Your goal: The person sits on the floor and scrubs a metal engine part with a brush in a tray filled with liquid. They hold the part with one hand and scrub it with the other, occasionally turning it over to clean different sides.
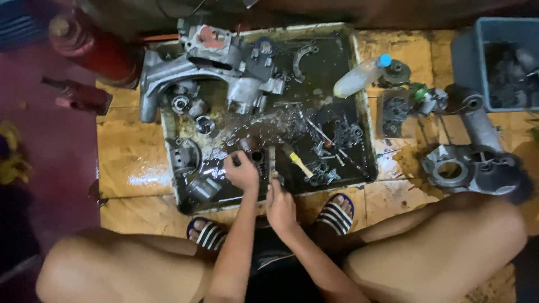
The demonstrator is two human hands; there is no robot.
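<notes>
The left hand (241,173) has its grip closed around a small dark engine part (256,156) at the near edge of the oily wash tray (359,67). Just beside it, at 4 o'clock, the right hand (279,206) pinches a little metal piece (278,179). At 2 o'clock lies a yellow-handled brush (298,164); at 11 o'clock the big grey engine casing (193,73). A white bottle (360,76) leans on the tray's right rim. The person's 2 striped sandals (336,213) rest on the floor.

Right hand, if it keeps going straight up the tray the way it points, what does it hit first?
Probably the upright dark metal strip just beyond the right hand, which touches a small dark part in the oily metal tray. Depth unclear.
</notes>
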